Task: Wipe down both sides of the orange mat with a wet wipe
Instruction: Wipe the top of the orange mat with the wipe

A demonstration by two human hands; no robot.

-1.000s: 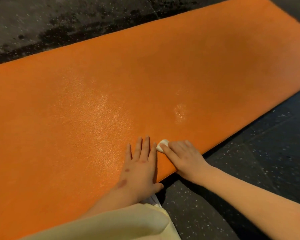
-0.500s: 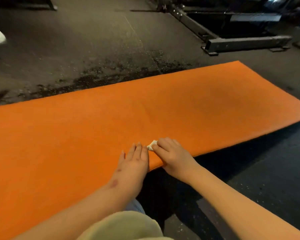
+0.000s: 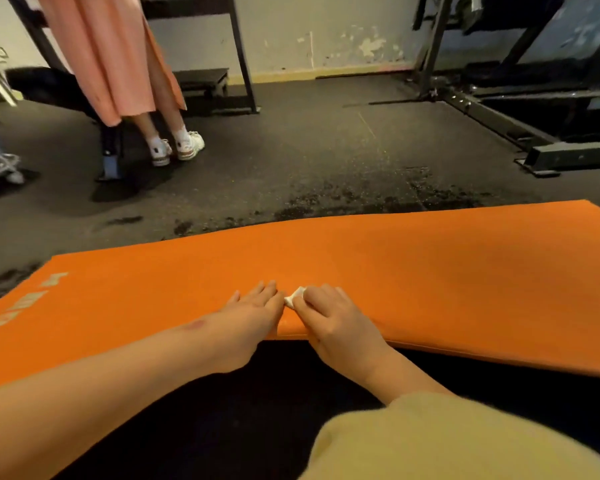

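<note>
Rubber flooring [image 3: 309, 161], dark and speckled, spreads across the room, with darker patches just beyond the orange mat [image 3: 430, 278]. The mat lies flat across it from left to right, with pale lettering [image 3: 25, 303] at its left end. A black metal frame [image 3: 499, 126] stands on the floor at the far right. At the far left a person in a long pink skirt [image 3: 111, 57] and white sneakers [image 3: 187, 147] stands well apart from the mat. Pale yellow cloth [image 3: 430, 438] fills the lower right corner. The left hand [image 3: 253, 313] rests palm down on the mat near its near edge, fingers straight and close together. Just beside it, the right hand [image 3: 336, 323] has its fingers curled, pinching a small folded white wet wipe [image 3: 295, 299] against the mat's surface.
</note>
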